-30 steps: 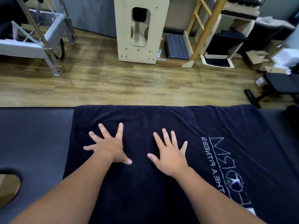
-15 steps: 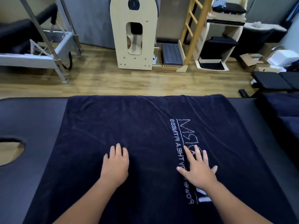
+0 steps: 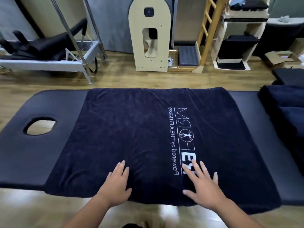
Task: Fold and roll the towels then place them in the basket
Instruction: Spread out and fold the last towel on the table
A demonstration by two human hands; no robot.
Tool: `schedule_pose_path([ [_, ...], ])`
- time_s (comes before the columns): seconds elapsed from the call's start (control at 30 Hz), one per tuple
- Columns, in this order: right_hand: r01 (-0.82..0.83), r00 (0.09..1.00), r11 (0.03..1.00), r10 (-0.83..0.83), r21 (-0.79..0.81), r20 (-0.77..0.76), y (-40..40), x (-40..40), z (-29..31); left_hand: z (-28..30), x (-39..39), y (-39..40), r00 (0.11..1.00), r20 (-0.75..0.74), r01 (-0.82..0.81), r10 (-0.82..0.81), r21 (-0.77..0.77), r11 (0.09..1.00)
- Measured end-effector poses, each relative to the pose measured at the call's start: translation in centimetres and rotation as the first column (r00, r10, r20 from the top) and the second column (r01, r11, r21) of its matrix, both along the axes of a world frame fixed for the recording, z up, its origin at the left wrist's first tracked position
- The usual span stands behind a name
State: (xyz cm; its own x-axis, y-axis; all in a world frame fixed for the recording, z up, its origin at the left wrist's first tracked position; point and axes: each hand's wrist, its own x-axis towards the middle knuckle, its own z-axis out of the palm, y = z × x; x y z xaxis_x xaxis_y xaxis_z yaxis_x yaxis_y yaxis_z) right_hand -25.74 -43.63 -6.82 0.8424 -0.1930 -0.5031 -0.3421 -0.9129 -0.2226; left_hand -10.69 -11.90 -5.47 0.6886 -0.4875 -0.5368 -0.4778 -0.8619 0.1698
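A dark navy towel (image 3: 131,132) with white lettering lies spread flat across a black massage table (image 3: 21,155), its near edge hanging over the table's front. My left hand (image 3: 117,185) rests flat on the towel near the front edge, fingers together and straight. My right hand (image 3: 201,186) lies flat on the towel to the right, fingers spread, covering the near end of the lettering. No basket is in view.
The table has an oval face hole (image 3: 40,125) at its left end. More dark navy towels (image 3: 286,109) are stacked at the table's right end. Across the wooden floor stand a metal-framed reformer (image 3: 49,61), a cream wooden barrel unit (image 3: 150,38), a ladder (image 3: 207,32) and shelves (image 3: 238,38).
Both hands have slid back along the towel toward its near edge. The view has pulled back, and the whole towel and the table's front edge now show.
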Motion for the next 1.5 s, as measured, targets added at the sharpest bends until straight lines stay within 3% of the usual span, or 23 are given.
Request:
schedule_pose_path([
  [0.1, -0.032, 0.999, 0.999, 0.031, -0.033, -0.017, 0.1, -2.6, 0.0, -0.6, -0.8, 1.8, 1.0, -0.003, 0.007, -0.008, -0.071, 0.997],
  [0.2, 0.036, 0.999, 0.996, -0.039, -0.08, -0.031, 0.3, -4.3, 0.0, -1.0, -1.2, 3.3, 0.995, 0.098, 0.048, -0.034, -0.141, 0.989],
  [0.37, 0.081, 0.996, 0.984, -0.084, -0.158, -0.011, 0.9, -3.3, 0.4, -1.4, -0.9, 3.6, 0.949, 0.262, 0.167, -0.177, 0.058, 0.984],
  [0.57, 0.072, 0.996, 0.963, -0.056, -0.26, 0.069, 0.8, -3.1, -0.3, -1.2, -0.3, 2.3, 0.921, 0.235, 0.254, -0.31, 0.239, 0.937],
  [0.67, 0.08, 0.997, 0.944, -0.068, -0.321, 0.048, 1.0, -2.8, -0.2, -0.3, 0.7, 2.5, 0.951, 0.196, 0.21, -0.24, 0.162, 0.964],
  [0.9, 0.244, 0.969, 0.918, -0.222, -0.313, 0.105, 1.0, -1.5, 2.7, 1.1, 4.2, 4.1, 0.998, 0.053, -0.025, 0.038, -0.229, 0.973],
  [1.1, 0.249, 0.958, 0.933, -0.197, -0.261, 0.21, -2.8, 1.8, 3.7, 2.6, 10.7, 2.5, 0.994, 0.095, 0.067, -0.048, -0.202, 0.977],
  [1.37, 0.218, 0.903, 0.92, -0.064, -0.326, 0.425, -10.6, 13.8, 7.7, 6.8, 21.6, -3.2, 0.957, 0.237, 0.204, -0.166, -0.145, 0.968],
  [1.5, 0.21, 0.904, 0.911, -0.042, -0.355, 0.426, -14.7, 23.2, 9.0, 7.9, 29.1, -8.4, 0.917, 0.399, 0.111, -0.014, -0.22, 0.969],
])
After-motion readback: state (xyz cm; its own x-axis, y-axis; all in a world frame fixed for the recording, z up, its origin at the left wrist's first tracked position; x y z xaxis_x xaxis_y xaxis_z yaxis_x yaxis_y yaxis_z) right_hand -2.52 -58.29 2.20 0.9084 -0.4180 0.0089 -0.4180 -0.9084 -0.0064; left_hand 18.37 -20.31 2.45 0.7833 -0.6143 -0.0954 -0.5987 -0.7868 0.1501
